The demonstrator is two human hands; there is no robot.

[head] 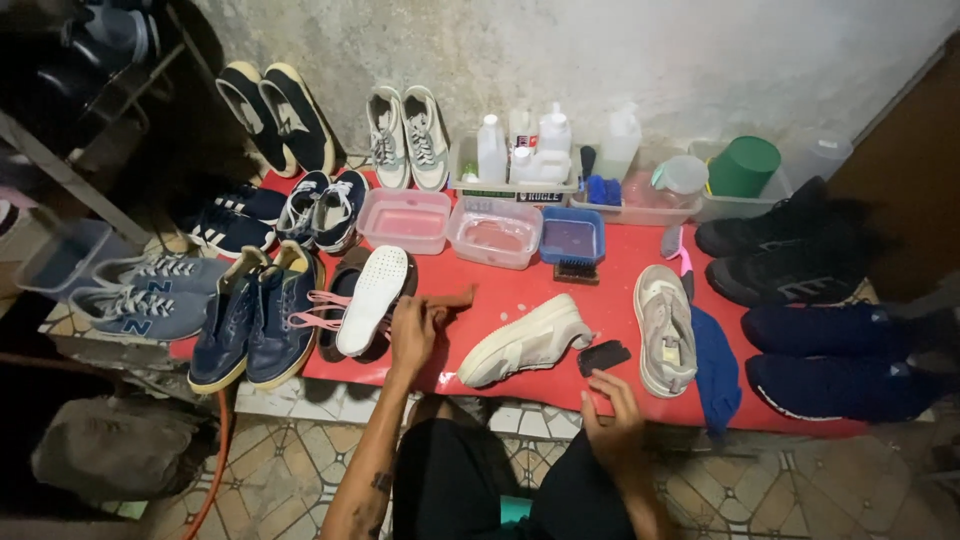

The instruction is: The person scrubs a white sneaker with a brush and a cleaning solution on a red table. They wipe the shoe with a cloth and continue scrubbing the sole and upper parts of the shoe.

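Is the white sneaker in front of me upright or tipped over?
Tipped: the white sneaker lies on its side on the red table, sole edge facing you.

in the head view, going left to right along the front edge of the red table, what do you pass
grey sneakers → navy lace-up shoes → white insole → left hand → white shoe on its side → small black brush → right hand → beige shoe → blue cloth → dark navy shoes
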